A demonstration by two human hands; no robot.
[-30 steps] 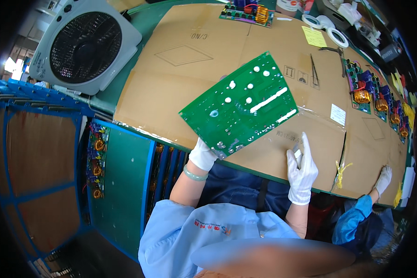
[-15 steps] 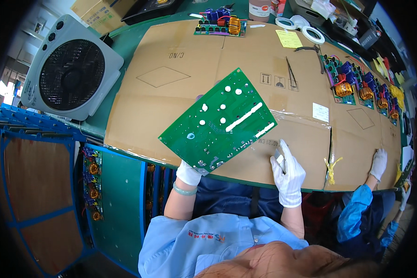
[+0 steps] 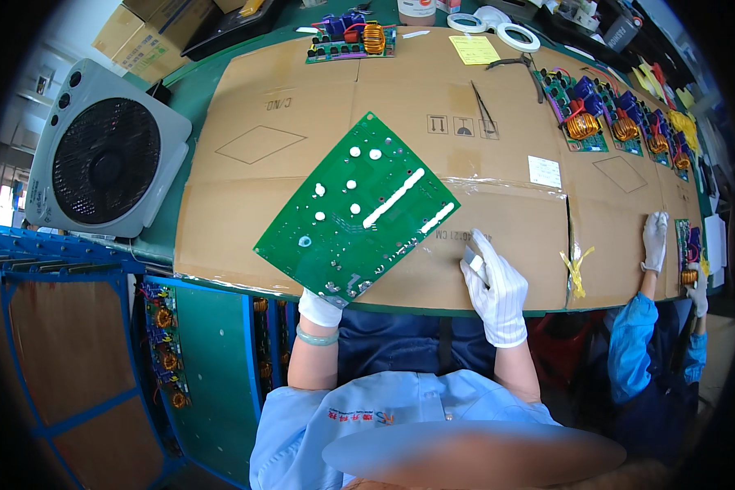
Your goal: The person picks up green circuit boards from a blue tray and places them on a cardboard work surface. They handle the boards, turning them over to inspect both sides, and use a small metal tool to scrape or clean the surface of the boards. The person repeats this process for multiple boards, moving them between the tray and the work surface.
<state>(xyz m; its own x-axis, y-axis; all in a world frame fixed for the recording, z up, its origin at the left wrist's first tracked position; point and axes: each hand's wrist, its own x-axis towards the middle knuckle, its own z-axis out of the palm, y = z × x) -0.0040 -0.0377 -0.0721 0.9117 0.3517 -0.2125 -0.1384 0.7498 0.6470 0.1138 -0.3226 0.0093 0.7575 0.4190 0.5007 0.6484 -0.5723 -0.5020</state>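
Note:
A green circuit board [image 3: 335,237] is held tilted above the cardboard sheet [image 3: 245,98], its solder side with white glue strips and dots facing up. My left hand [image 3: 320,309], in a white glove, grips its near corner; the fingers are mostly hidden beneath it. To the right of the board, my right hand [image 3: 500,298], also gloved, is closed on a small pale grey block [image 3: 474,260] between thumb and fingers. That hand is apart from the board. What exactly the block is cannot be made out.
Tweezers [image 3: 483,108], pliers [image 3: 510,62] and a yellow note [image 3: 475,50] lie on the cardboard. A coil-bearing board [image 3: 351,39] stands at the back, several more [image 3: 581,114] at right. A fan [image 3: 106,155] stands left. A co-worker's gloved hand [image 3: 655,237] is far right.
The view has shifted, moving the scene leftward. My hands keep nearly the same hold on the circuit board and block. At far right, the co-worker's circuit board has come onto the table edge.

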